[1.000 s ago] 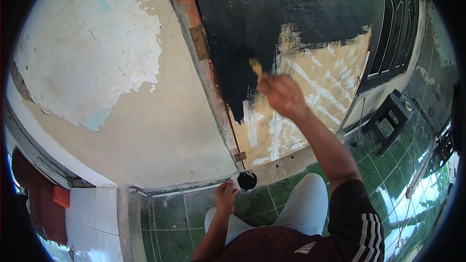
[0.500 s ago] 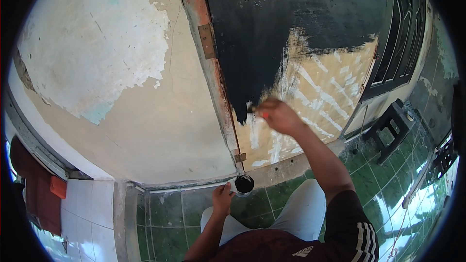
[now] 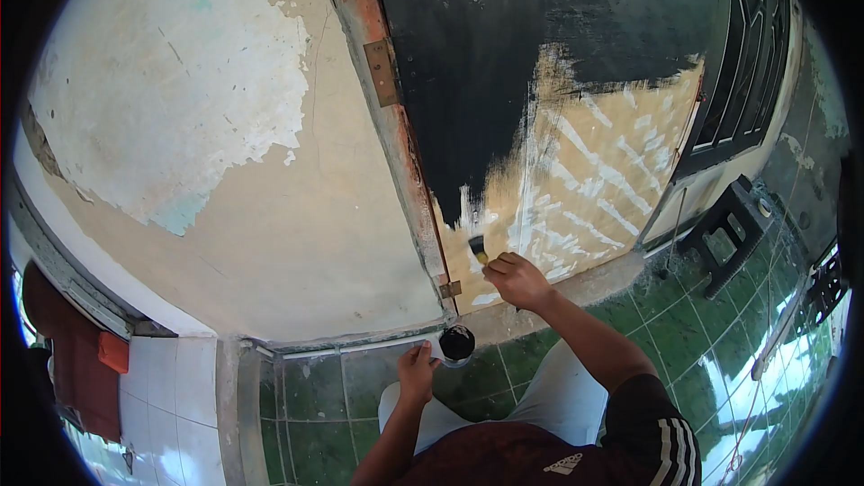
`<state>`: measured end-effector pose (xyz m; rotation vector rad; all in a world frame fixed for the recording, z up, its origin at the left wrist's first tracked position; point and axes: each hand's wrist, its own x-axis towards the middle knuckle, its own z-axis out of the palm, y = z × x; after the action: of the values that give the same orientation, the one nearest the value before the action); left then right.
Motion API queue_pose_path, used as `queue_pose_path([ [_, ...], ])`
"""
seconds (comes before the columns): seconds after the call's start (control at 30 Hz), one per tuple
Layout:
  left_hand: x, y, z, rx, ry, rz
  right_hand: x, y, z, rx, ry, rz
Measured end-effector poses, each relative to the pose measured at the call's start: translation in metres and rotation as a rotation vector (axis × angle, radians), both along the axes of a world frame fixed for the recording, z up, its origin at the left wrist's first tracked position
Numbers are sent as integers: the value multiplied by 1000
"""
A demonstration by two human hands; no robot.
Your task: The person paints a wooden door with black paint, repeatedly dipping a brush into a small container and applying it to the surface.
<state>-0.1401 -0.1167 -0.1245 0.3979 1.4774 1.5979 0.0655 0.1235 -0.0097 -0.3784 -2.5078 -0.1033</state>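
My right hand is closed around a paintbrush with dark bristles and a yellowish collar. The bristles are close to the lower left part of a door. Black paint covers its upper part and left side, while the lower right is tan with white streaks. A ragged edge of black paint ends just above the brush. Low down, my left hand pinches the pale handle of a small paint cup with black paint in it. The cup is in front of the door's bottom left corner.
An orange-brown door frame with rusty hinges runs beside a peeling wall. To the right, a dark plastic stool stands on green floor tiles below a barred window. Far left are white tiles.
My right hand and the brush have moved down, away from the edge of the black paint. My left hand with the paint cup has hardly moved.
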Motion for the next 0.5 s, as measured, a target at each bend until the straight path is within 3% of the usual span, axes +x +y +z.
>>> queue_pose_path([
  [0.07,-1,0,2,10,-5,2,0,4,-8,-259,-67,35],
  [0.13,-1,-1,1,14,5,1,-5,20,22,-237,-29,43],
  [0.2,-4,2,-4,22,33,3,-8,42,84,-180,-5,-1],
  [0.33,-4,2,-5,37,27,14,3,31,221,-24,365,1],
  [0.43,-1,0,-5,19,25,9,4,15,239,287,601,-50],
  [0.5,2,3,0,4,23,12,4,10,212,429,580,-76],
])
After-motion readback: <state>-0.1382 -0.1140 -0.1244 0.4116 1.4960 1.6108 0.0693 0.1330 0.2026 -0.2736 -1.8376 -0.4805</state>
